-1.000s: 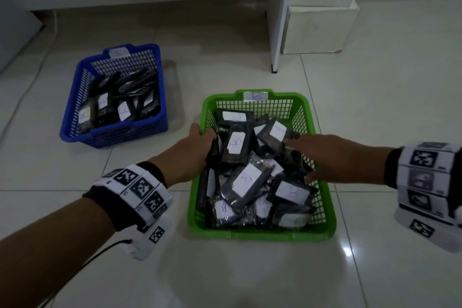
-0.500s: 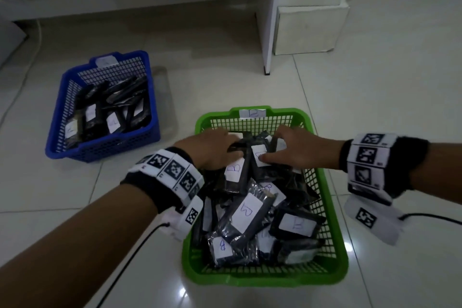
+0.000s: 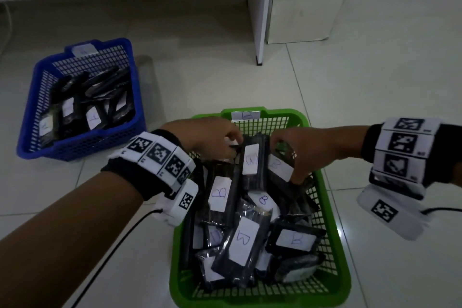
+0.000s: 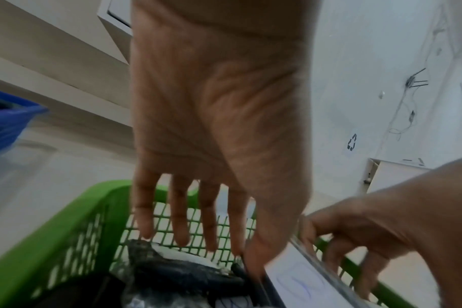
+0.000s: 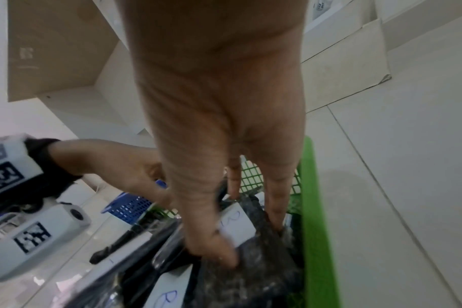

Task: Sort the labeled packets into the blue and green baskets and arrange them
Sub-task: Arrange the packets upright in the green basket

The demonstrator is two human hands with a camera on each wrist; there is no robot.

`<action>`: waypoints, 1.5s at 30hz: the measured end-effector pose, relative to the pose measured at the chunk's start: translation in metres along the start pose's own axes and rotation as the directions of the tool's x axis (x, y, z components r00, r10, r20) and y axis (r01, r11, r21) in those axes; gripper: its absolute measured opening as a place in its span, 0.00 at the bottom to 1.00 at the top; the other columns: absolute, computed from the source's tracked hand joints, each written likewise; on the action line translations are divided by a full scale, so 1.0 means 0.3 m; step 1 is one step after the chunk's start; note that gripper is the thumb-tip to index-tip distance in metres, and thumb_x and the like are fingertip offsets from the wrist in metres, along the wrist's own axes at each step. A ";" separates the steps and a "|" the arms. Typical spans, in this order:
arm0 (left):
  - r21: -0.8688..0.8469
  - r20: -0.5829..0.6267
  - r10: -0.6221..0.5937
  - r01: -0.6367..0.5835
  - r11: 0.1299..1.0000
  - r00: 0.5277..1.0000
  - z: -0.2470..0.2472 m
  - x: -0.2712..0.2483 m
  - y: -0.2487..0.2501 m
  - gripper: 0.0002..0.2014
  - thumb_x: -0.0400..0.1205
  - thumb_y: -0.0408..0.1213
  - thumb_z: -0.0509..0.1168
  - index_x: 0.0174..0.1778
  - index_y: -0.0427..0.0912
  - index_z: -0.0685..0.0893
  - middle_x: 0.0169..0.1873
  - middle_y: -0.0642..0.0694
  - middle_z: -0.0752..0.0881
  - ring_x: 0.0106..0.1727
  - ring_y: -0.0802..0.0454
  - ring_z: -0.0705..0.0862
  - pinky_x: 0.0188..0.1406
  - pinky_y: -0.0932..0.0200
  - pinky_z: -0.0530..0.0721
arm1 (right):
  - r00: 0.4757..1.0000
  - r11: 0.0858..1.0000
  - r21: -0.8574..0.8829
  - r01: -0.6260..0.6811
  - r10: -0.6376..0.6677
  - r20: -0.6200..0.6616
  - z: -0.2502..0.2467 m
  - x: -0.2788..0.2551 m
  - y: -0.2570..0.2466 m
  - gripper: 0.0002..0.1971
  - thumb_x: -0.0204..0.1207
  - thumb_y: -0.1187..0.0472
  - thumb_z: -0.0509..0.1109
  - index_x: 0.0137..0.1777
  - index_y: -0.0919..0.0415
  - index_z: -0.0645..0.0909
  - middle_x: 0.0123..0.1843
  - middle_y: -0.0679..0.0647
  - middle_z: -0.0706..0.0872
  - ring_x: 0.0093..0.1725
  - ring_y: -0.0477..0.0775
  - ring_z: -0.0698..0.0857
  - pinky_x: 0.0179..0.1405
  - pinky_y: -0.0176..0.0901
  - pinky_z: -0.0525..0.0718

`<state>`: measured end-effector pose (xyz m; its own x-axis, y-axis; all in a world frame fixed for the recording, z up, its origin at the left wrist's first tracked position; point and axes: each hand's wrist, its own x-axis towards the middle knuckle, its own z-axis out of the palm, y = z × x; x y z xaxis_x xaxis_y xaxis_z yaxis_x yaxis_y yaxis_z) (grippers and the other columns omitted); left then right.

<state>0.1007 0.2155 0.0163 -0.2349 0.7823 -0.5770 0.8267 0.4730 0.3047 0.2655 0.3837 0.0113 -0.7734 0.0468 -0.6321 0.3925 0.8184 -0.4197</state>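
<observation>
- Arranging stage, by the look of it: dark packets labeled B (image 3: 250, 163) piled loosely in the green basket (image 3: 335, 232) on the floor, other packets lying in the blue basket (image 3: 136, 97) well apart to the left.
- Best done by squaring one packet at a time against the far wall of the green basket, label facing up, before reaching for the next; slick wrapping likely to slide, so light, even pressure from both sides.
- Worth keeping the leaning pile nearer the body from toppling while the far row is set.
- Left hand (image 3: 207, 141) at the far left of the pile: in the left wrist view, four fingers (image 4: 181, 218) straight and spread, tips down on a packet (image 4: 187, 268), thumb alongside a labeled one; no clear pinch to be seen.
- Right hand (image 3: 297, 150) at the far right: thumb pressed on the front of a B packet (image 5: 259, 246), fingers (image 5: 276, 200) down behind it, so gripping that packet between thumb and fingers.
</observation>
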 end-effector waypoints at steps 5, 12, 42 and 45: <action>-0.194 -0.092 0.153 -0.168 0.967 0.984 0.047 0.092 0.071 0.25 0.86 0.56 0.63 0.80 0.62 0.70 0.74 0.53 0.79 0.68 0.53 0.81 0.69 0.54 0.79 | 0.995 0.999 0.034 0.039 -0.036 -0.092 0.005 0.012 -0.025 0.37 0.64 0.53 0.86 0.67 0.46 0.66 0.53 0.40 0.79 0.50 0.45 0.80 0.35 0.25 0.76; -0.289 -0.095 0.079 -0.104 0.952 0.992 0.070 0.116 0.074 0.29 0.71 0.56 0.79 0.64 0.55 0.75 0.56 0.55 0.85 0.54 0.55 0.85 0.55 0.54 0.85 | 0.989 0.998 -0.027 0.052 -0.056 -0.140 0.071 -0.005 -0.028 0.38 0.60 0.51 0.86 0.66 0.57 0.70 0.58 0.49 0.79 0.51 0.48 0.80 0.37 0.31 0.78; -0.489 -0.262 -0.179 0.029 0.872 0.948 -0.065 -0.136 -0.193 0.22 0.92 0.36 0.56 0.75 0.68 0.73 0.53 0.49 0.85 0.48 0.52 0.84 0.46 0.57 0.80 | 0.908 0.944 -0.210 0.255 -0.308 -0.285 -0.029 0.097 -0.003 0.29 0.62 0.57 0.82 0.62 0.52 0.76 0.52 0.49 0.82 0.49 0.49 0.79 0.45 0.46 0.81; -0.492 -0.227 -0.157 0.026 0.870 0.961 -0.054 -0.153 -0.181 0.19 0.84 0.56 0.68 0.71 0.69 0.78 0.56 0.60 0.85 0.55 0.62 0.83 0.52 0.63 0.77 | 0.909 0.898 -0.354 0.261 -0.352 -0.222 -0.016 0.101 0.004 0.31 0.65 0.57 0.80 0.69 0.50 0.75 0.63 0.51 0.81 0.60 0.55 0.79 0.58 0.56 0.81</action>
<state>0.0582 0.1603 0.0385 -0.4719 0.7694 -0.4305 0.4619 0.6317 0.6227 0.2400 0.3888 -0.0052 -0.9521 -0.1185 -0.2820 -0.0261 0.9500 -0.3112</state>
